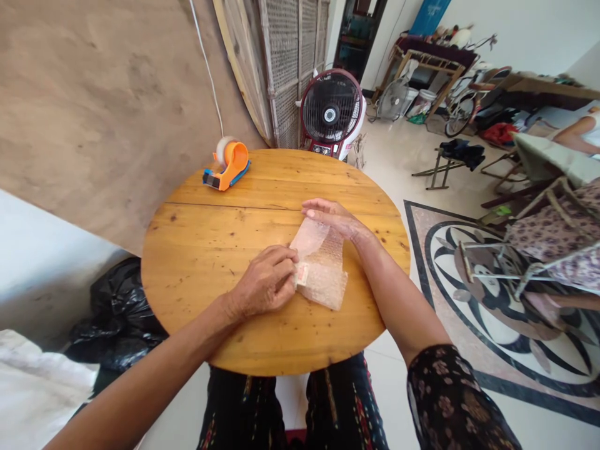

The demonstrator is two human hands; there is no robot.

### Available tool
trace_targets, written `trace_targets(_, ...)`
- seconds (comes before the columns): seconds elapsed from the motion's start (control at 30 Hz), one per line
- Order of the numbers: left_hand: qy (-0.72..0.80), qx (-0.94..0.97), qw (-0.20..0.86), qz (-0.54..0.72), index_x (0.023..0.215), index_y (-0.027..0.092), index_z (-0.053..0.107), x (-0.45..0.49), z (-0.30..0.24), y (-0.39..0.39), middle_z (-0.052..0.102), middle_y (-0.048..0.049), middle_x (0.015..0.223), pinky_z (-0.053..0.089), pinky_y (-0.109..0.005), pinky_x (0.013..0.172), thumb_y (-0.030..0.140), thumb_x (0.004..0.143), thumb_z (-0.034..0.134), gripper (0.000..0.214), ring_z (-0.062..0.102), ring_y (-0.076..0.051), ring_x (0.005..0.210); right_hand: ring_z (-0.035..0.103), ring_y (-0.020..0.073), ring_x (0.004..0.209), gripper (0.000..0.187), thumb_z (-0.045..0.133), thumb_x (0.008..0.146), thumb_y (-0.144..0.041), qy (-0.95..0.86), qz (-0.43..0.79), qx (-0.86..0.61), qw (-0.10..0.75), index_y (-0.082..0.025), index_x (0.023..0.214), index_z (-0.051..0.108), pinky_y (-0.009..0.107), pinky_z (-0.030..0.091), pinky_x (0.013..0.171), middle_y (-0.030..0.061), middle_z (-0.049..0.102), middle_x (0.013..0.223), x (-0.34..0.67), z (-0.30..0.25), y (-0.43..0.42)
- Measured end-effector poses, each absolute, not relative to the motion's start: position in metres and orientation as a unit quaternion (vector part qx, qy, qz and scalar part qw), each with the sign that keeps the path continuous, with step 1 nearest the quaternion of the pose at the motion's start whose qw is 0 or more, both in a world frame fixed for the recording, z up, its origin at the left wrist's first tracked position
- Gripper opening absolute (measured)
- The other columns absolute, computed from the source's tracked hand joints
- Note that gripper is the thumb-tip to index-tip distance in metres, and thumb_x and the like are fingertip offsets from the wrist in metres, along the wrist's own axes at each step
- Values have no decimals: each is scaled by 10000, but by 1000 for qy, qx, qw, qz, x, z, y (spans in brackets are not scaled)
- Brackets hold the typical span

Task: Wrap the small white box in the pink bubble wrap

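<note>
A sheet of clear bubble wrap [323, 289] lies on the round wooden table [210, 250], its near end folded over. Under that fold a small pale item with red print [302, 275] shows at the left edge; its kind cannot be made out. My left hand [269, 278] is closed, pinching the left edge of the wrap beside the small item. Across the wrap's far end, my right hand [332, 217] rests with fingers stretched out to the left, the palm side hidden.
An orange tape dispenser [229, 165] with a clear roll stands at the table's far left edge. Behind the table is a fan [330, 112]. Black plastic bags [124, 312] lie left of the table. At the right, another person's arm [579, 134] shows near a chair and a folding stool [443, 165].
</note>
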State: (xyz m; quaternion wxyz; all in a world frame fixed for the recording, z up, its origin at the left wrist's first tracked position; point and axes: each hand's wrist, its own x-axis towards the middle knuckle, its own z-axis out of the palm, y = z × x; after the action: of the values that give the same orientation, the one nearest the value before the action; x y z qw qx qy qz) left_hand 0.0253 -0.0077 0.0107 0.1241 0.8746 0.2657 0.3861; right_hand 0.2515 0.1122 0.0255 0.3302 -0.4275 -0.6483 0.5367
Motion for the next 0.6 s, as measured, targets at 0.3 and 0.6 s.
trace_targets(0.3,272,873,118,388,826,179,565,27,12,-9,615,-87,992,498,-388,910,79,774,545,115,606,-220,1032,597,251,1099,614,836,580,-439,-676,466,-471,322,-218,1093,579,416,509,893,89,573,1243,274,18,118)
trace_targets(0.6,277,873,116,384,828,182,568,27,14,-10,618,-84,986,492,-415,934,82,779,541,114,606,-221,1025,509,294,1247,339,764,656,-497,-749,396,-457,272,-175,746,705,405,379,1027,94,581,1275,274,17,117)
